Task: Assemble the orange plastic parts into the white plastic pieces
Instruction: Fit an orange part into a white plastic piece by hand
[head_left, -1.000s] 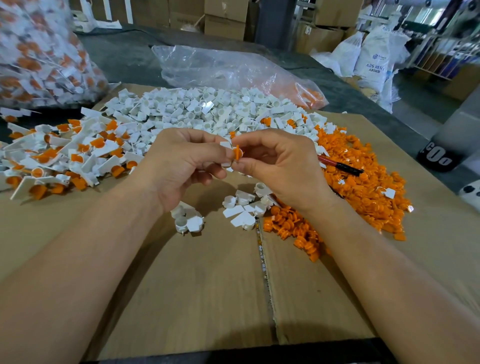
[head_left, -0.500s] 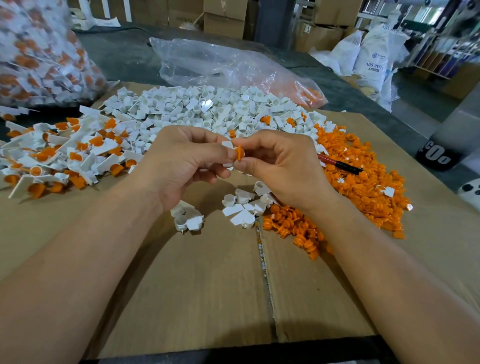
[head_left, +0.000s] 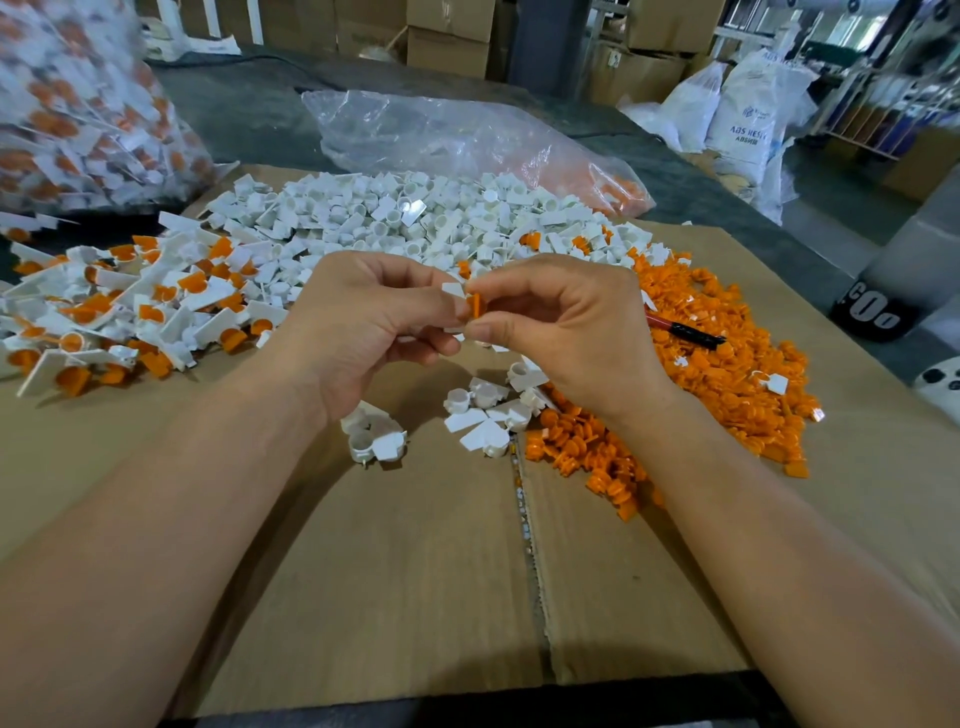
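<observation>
Orange part (head_left: 474, 306) sits pinched by thumb and forefinger of the right hand (head_left: 566, 338), pressed against a white piece (head_left: 453, 290) that the left hand (head_left: 363, 322) grips in curled fingertips, both held above the cardboard (head_left: 415, 571). The joining step seems under way; next it likely needs a firm squeeze until seated, then a drop onto the finished pile (head_left: 130, 312) at left.
</observation>
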